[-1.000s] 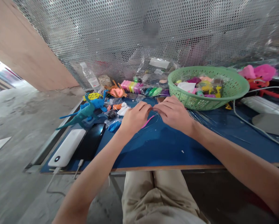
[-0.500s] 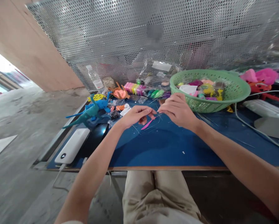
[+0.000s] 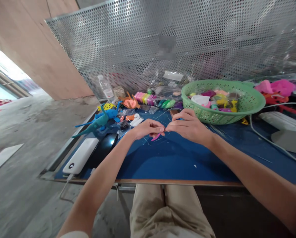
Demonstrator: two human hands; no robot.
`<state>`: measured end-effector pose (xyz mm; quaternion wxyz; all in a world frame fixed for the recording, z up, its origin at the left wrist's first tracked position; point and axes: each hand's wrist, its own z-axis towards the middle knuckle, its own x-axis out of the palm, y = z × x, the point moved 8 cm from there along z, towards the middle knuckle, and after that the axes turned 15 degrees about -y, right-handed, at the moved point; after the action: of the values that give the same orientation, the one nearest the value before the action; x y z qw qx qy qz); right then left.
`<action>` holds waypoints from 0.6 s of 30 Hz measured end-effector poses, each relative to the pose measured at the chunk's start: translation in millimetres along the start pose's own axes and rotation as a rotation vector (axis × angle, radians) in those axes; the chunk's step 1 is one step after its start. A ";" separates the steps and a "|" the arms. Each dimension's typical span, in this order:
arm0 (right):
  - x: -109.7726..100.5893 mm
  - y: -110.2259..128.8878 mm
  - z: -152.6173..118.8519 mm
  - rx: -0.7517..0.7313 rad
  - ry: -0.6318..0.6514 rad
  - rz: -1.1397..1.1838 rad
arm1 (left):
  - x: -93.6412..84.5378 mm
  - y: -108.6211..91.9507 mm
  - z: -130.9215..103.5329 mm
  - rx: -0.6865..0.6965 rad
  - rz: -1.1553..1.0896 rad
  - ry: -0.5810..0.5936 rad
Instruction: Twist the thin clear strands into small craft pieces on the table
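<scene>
Over the middle of the blue table, my left hand (image 3: pixel 149 129) is closed in a pinch, with a slim pink piece (image 3: pixel 156 137) showing just below its fingertips. My right hand (image 3: pixel 186 125) is pinched too, its fingertips meeting those of my left hand. What lies between the fingertips is too small to make out. Thin clear strands (image 3: pixel 161 114) curl on the table behind and around the hands. A small brown block (image 3: pixel 174 112) sits just behind my right hand.
A green basket (image 3: pixel 200 114) of colourful pieces stands back right. Blue and teal toy figures (image 3: pixel 102 120), a white power bank (image 3: pixel 81 156) and a dark phone (image 3: pixel 105 148) lie left. A bottle (image 3: pixel 106 88) stands behind, before a perforated metal panel (image 3: pixel 138 39).
My fingertips have come together, and my left fingers have closed more. Less of the pink piece shows below them. The whole view has shifted slightly.
</scene>
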<state>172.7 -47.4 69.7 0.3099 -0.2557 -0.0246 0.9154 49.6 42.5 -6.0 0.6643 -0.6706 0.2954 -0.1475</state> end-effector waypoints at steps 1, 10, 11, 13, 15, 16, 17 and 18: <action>0.8 0.7 -0.3 -0.005 0.016 0.006 | -0.1 0.6 0.3 -0.001 -0.005 0.009; -0.9 4.5 -0.8 -0.016 -0.005 -0.003 | 5.6 -10.8 -8.5 0.080 0.118 0.080; -1.2 4.9 -0.9 -0.015 -0.009 -0.011 | 5.7 -12.9 -9.4 0.097 0.139 0.078; -1.6 5.4 -1.0 -0.012 -0.016 -0.024 | 5.5 -14.9 -10.5 0.114 0.165 0.075; -1.8 6.1 -1.0 -0.011 -0.012 -0.030 | 5.6 -15.3 -10.9 0.121 0.172 0.081; -1.7 6.6 -1.0 -0.013 -0.004 -0.028 | 6.2 -15.0 -11.1 0.123 0.175 0.091; -1.8 7.4 -0.8 -0.017 0.002 -0.024 | 6.9 -14.8 -11.4 0.125 0.178 0.103; -2.1 8.4 -0.6 -0.023 0.007 -0.020 | 7.8 -14.8 -11.7 0.127 0.182 0.114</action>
<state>169.8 -55.5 68.5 0.3162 -0.2622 -0.0367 0.9110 51.8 27.7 7.8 0.6984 -0.5880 0.3822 -0.1428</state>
